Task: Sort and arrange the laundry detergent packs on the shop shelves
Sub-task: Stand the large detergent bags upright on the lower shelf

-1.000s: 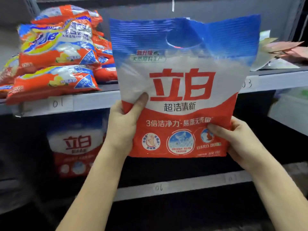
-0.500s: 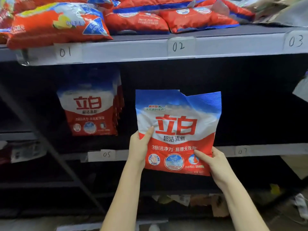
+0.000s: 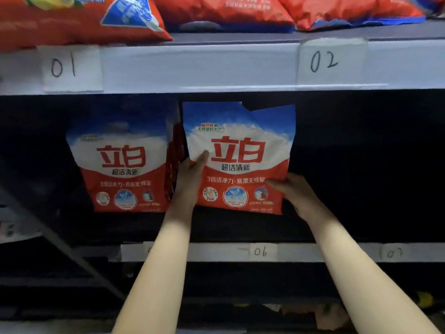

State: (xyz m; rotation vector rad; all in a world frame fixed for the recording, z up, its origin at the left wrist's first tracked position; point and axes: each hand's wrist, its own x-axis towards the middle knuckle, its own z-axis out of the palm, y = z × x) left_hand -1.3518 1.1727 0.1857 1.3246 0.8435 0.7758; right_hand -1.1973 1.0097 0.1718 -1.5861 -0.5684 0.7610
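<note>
Both hands, left hand (image 3: 190, 174) and right hand (image 3: 292, 191), grip the upright detergent pack (image 3: 238, 155) inside the middle shelf (image 3: 216, 251), just beside the standing stack (image 3: 125, 165), where, released unsettled, it could flop forward.

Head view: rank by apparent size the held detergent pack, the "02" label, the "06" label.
1. The held detergent pack, gripped by the left hand and the right hand, looks largest by far.
2. The "02" label.
3. The "06" label, smallest; it is partly blurred, so its edges are unsure.
</note>
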